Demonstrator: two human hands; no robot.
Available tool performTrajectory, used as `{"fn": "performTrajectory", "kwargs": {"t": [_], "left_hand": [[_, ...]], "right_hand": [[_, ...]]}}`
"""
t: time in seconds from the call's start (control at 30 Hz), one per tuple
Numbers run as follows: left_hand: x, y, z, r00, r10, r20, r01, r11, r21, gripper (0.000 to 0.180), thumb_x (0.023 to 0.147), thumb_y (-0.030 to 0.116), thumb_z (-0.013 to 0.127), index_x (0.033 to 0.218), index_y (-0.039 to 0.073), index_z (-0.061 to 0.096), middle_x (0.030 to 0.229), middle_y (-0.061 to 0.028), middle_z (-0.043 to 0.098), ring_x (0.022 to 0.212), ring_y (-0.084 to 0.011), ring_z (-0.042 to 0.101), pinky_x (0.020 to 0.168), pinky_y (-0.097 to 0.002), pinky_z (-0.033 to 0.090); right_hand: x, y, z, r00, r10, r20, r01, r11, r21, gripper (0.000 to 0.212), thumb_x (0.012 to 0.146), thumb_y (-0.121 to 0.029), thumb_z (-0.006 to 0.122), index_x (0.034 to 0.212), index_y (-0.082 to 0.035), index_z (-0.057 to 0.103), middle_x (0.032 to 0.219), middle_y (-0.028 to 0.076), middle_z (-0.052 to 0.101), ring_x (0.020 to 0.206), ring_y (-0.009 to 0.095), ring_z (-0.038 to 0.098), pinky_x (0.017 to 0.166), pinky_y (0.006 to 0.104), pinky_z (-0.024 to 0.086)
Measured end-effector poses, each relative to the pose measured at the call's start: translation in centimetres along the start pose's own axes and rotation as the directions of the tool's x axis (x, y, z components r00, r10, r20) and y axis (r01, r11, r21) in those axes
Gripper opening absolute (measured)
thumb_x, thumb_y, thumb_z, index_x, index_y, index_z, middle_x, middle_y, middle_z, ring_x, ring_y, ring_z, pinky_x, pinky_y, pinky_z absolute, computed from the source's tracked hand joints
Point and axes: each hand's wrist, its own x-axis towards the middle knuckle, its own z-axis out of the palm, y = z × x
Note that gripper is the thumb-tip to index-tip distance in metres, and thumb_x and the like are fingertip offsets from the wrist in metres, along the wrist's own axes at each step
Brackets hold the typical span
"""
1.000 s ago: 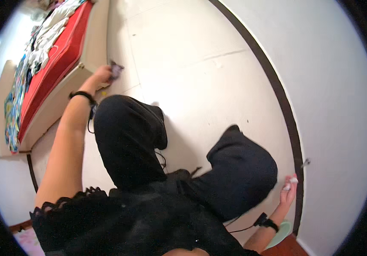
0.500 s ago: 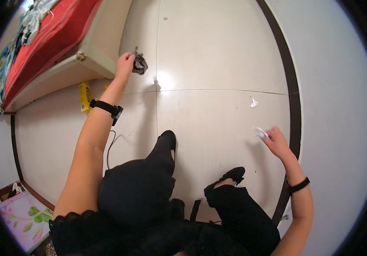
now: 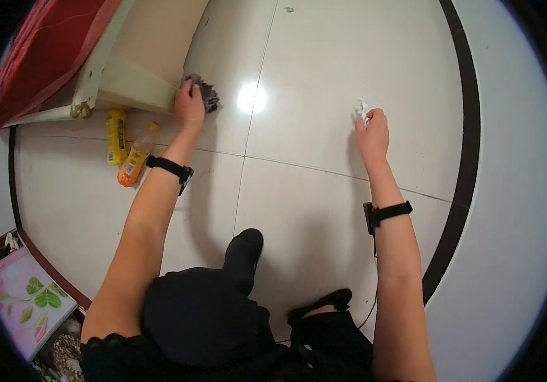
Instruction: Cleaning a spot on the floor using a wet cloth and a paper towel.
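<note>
My left hand (image 3: 189,107), at the foot of the cream bed frame (image 3: 136,79), is closed on a crumpled dark grey piece (image 3: 208,95) that looks like thin cloth or plastic. It hangs just over the floor. Out to the right, my right hand (image 3: 373,134) pinches a crumpled white scrap (image 3: 362,111), like tissue, low over the tiles. Its fingers are closed around part of the scrap. Beside my left wrist, an orange drink bottle (image 3: 134,159) lies on the floor along with a yellow carton (image 3: 116,137).
Red bedding (image 3: 54,51) covers the bed at upper left. A small greenish scrap (image 3: 289,9) lies on the far floor (image 3: 324,70). A dark skirting strip (image 3: 471,127) edges the right wall. A flower-patterned box (image 3: 31,299) stands at lower left. My black shoes (image 3: 245,245) are below.
My right hand has moved forward and left with white scrap in it. The loose white bit on the floor no longer shows. The view has shifted, and the orange bottle now shows fully.
</note>
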Motion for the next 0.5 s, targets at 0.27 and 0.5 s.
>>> {"fn": "performTrajectory", "kwargs": {"t": [0.27, 0.5], "left_hand": [[-1.3, 5.2, 5.0, 0.886, 0.278, 0.371, -0.404, 0.856, 0.324, 0.027, 0.091, 0.020, 0.049, 0.115, 0.013, 0.058, 0.105, -0.0125, 0.056, 0.096, -0.0322, 0.058, 0.076, -0.0453, 0.051], [-13.6, 14.0, 9.8, 0.100, 0.659, 0.746, -0.754, 0.539, -0.375, 0.036, 0.088, 0.011, 0.048, 0.123, 0.009, 0.049, 0.097, -0.0115, 0.057, 0.086, -0.0264, 0.061, 0.069, -0.0383, 0.055]], "right_hand": [[2.8, 1.8, 5.9, 0.989, 0.005, 0.149, 0.038, 0.957, -0.286, 0.019, 0.090, -0.024, 0.056, 0.091, -0.005, 0.054, 0.091, 0.014, 0.059, 0.084, 0.032, 0.061, 0.069, 0.0449, 0.050], [3.6, 3.0, 6.3, 0.999, -0.024, 0.031, 0.033, 0.943, -0.330, 0.017, 0.089, -0.024, 0.055, 0.083, -0.008, 0.053, 0.081, 0.011, 0.059, 0.070, 0.033, 0.063, 0.060, 0.0440, 0.051]]}}
